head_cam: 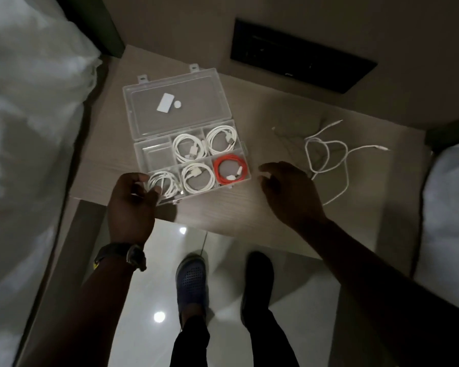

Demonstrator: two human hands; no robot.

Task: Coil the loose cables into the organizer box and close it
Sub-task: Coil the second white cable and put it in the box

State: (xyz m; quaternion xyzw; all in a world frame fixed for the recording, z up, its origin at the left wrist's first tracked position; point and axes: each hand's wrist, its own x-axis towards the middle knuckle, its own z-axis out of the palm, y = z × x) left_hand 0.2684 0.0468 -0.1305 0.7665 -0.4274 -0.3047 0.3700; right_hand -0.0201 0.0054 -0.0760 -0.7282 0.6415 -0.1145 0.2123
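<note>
A: Organizer box (188, 160) on the table (276, 221), lid (175, 107) flung open toward the wall. Long axis runs left-right, slightly skewed. Five compartments hold coils, one of them orange (229, 169)

B: Edges?

A: Near-left corner sits close to the table's front edge. Bare surface between box and loose white cable (326, 152) at right

B: Hands?

A: Left hand (131, 201) grips that near-left corner, fingers curled on it. Right hand (289, 192) hovers beside the box, fingers loosely bent, grasping nothing
</note>
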